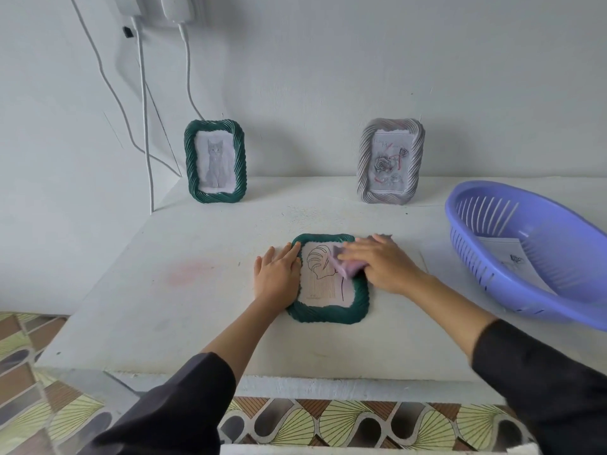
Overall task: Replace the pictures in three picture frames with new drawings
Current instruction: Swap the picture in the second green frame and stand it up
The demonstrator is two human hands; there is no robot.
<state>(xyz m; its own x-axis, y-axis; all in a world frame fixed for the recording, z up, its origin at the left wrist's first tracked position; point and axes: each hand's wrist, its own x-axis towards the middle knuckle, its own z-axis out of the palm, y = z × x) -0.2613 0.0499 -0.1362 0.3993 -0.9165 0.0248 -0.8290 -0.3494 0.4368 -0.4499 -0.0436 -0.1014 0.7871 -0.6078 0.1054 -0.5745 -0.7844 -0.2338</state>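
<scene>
My right hand point(377, 262) hides the green frame point(328, 311)'s upper right corner. It presses a blurred pink cloth point(343, 267) flat on the drawing; my left hand point(277, 274), fingers together, steadies the frame's edge.

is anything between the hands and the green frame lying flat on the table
For the left hand, nothing: it rests directly against the left edge of the flat green frame. Under the right hand a pink cloth lies between the palm and the frame's picture.
</scene>
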